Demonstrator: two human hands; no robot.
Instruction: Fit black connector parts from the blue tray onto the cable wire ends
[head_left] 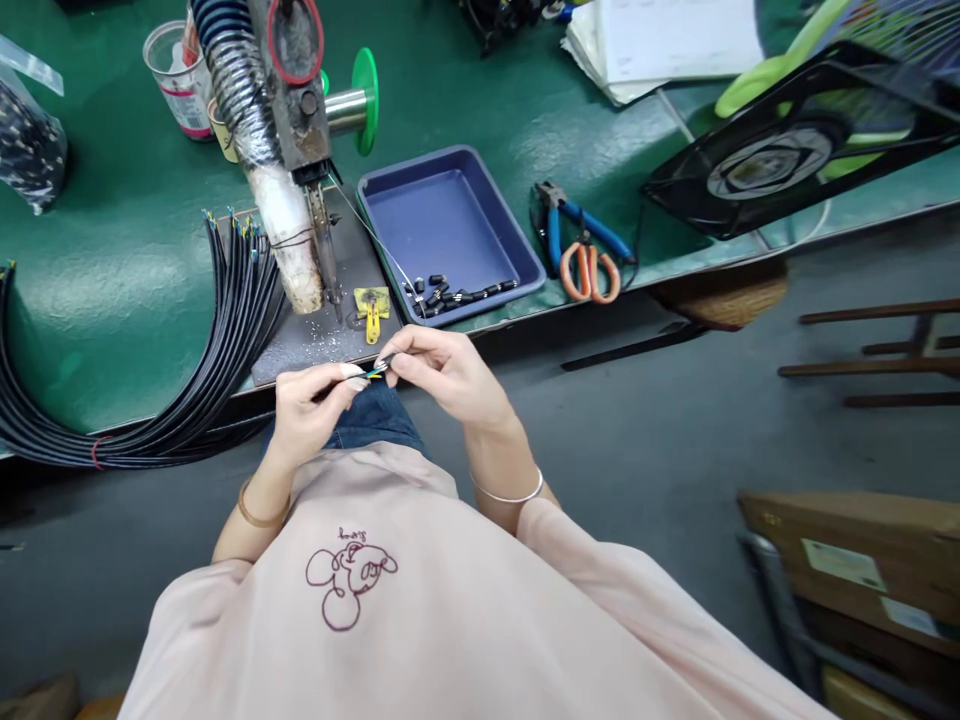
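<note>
My left hand (311, 405) pinches the end of a black cable, whose thin coloured wires (373, 375) stick out between thumb and forefinger. Facing it, my right hand (454, 378) is closed on a small black connector (387, 363), mostly covered by the fingertips. Wires and connector meet or nearly meet; I cannot tell which. Just beyond the hands, a soldering iron (324, 250) points down over a grey board (300, 345) speckled with solder bits. A yellow clip (372, 312) lies on that board. Several black connectors (457, 298) sit along the near side of a blue tray (480, 170).
A bundle of black cables (187, 425) curves over the bench's left edge. Beside the iron run a foil-wrapped hose (251, 120) and a solder spool (365, 100). Right of the tray lie blue-handled cutters (592, 232), orange-handled scissors (590, 275) and a black fan (780, 150).
</note>
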